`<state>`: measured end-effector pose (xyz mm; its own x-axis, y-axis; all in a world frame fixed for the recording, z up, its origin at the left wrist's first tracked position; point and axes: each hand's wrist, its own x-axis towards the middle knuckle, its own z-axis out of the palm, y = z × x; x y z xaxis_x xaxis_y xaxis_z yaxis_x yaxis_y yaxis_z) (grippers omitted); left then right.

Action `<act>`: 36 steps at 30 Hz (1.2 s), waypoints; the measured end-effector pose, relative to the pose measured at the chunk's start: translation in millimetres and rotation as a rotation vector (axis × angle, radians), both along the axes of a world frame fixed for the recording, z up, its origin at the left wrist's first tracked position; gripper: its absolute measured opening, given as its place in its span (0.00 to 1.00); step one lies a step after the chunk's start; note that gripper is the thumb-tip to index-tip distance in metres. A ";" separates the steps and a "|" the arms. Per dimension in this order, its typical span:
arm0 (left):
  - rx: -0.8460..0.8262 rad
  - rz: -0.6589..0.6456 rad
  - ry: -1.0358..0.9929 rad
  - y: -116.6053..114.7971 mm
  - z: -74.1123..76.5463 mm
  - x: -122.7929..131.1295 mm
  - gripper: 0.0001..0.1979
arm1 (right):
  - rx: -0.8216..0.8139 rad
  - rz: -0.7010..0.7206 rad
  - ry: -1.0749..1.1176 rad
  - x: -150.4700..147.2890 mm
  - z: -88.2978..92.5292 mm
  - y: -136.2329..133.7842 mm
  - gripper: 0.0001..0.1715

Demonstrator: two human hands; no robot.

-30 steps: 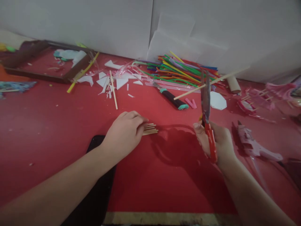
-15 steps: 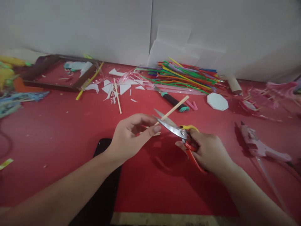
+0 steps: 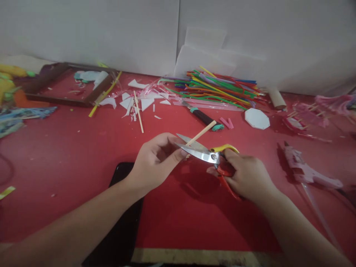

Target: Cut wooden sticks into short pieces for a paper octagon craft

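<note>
Pale wooden stick [image 3: 205,129] between the parted blades of scissors [image 3: 198,152].
The left hand [image 3: 155,167] pinches the stick's near end between thumb and fingers, its free end slanting up and rightward from that grip; the right hand [image 3: 249,174] clasps the scissors by their red-and-yellow handles, blade tips close to the left fingers. The stick looks light, stiff and dry, little prone to slip but likely to splinter under steel; a pinch near the blades, fingertips clear of the edges, should suit it best. Just beyond the grip lies a black-and-teal cutter [image 3: 203,116]; farther off, colourful pipe cleaners [image 3: 217,88]. Right of the right hand rests a pink glue gun [image 3: 296,163].
</note>
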<state>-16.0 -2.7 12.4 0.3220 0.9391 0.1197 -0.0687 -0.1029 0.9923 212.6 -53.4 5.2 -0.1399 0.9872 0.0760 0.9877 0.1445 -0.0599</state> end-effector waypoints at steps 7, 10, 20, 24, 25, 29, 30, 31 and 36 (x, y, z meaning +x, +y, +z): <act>0.076 -0.016 0.060 -2.2 6.3 1.8 0.03 | -0.111 0.012 0.089 -3.3 5.8 0.1 0.25; 0.125 -0.037 0.084 -3.2 7.4 2.4 0.05 | -0.081 0.026 0.123 -6.9 7.6 -1.9 0.23; 0.240 -0.066 0.112 -6.6 -10.7 -1.4 0.11 | -0.013 0.106 0.218 -12.3 4.1 -7.3 0.13; 0.303 -0.047 0.138 -7.3 -7.2 -0.6 0.10 | -0.124 0.014 0.190 -13.8 4.8 -9.1 0.13; 0.303 -0.048 0.141 -7.6 -6.3 -0.4 0.09 | -0.146 0.004 0.203 -14.1 4.2 -9.2 0.13; 0.323 -0.044 0.169 -8.3 -5.0 -0.7 0.08 | -0.146 -0.006 0.241 -13.1 -0.8 -8.3 0.13; 0.338 -0.047 0.180 -8.2 -5.2 -0.9 0.08 | -0.125 -0.004 0.251 -12.8 -2.0 -8.3 0.13; 0.358 -0.065 0.193 -8.1 -5.7 -1.1 0.08 | -0.098 0.005 0.265 -12.9 -2.8 -8.7 0.12; 0.380 -0.216 0.167 -5.5 -9.5 0.0 0.13 | 0.063 0.143 0.326 -18.8 -1.0 -11.9 0.07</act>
